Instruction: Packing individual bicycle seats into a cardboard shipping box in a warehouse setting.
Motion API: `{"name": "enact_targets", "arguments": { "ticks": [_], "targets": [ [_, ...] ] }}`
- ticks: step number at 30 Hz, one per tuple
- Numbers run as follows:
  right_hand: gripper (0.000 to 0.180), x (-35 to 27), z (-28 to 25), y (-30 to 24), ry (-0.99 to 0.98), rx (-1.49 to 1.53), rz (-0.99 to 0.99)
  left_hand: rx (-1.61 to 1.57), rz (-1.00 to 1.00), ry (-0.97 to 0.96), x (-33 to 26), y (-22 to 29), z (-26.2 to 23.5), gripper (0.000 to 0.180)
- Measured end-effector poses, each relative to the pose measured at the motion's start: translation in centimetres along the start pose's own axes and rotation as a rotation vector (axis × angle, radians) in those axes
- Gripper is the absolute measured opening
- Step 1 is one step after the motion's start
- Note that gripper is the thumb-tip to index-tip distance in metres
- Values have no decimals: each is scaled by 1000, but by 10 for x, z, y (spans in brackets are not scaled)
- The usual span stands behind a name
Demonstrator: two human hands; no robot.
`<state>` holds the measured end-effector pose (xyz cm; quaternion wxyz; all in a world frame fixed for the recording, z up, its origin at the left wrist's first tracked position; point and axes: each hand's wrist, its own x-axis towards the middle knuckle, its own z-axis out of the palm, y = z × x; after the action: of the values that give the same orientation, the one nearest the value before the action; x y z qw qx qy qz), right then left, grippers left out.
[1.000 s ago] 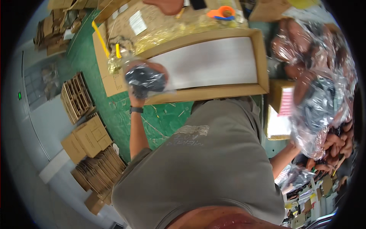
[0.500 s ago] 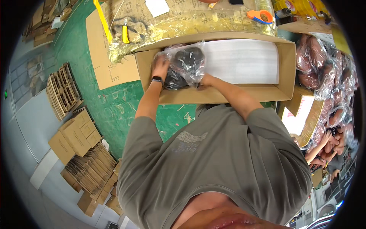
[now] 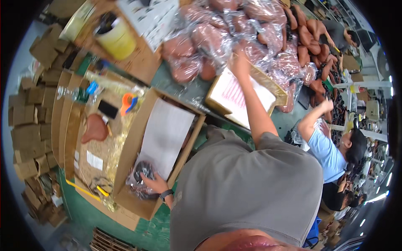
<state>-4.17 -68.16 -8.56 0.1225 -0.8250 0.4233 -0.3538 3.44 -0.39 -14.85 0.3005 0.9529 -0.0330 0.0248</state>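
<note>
Left hand (image 3: pixel 154 184) presses a bagged black saddle (image 3: pixel 142 178) into the carton (image 3: pixel 130 154); right hand (image 3: pixel 239 62), spread, reaches the far brown pile (image 3: pixel 217 37) — next, grip one.

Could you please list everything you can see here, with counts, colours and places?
Cardboard box: one, brown, open, centre left.
White sheet: one, lining the box.
Bagged dark item: one, black in clear plastic, box's near end.
Bagged brown items: a pile, reddish brown, on the table at the top.
Yellow bucket: one, upper left.
Flat cartons: stacks, brown, left edge.
Co-worker: one, light blue shirt, right.
Left hand: on the bagged dark item.
Right hand: reaching into the brown pile.
</note>
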Motion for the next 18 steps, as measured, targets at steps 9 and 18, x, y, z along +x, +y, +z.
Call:
{"name": "enact_targets", "arguments": {
  "ticks": [9, 18],
  "targets": [
    [57, 178, -82, 222, 128, -181, -166, -419, 335, -628, 25, 372, 139, 72],
    [57, 40, -182, 127, -230, 516, -198, -1472, -777, -1188, -49, 578, 206, 57]
  ]
}}
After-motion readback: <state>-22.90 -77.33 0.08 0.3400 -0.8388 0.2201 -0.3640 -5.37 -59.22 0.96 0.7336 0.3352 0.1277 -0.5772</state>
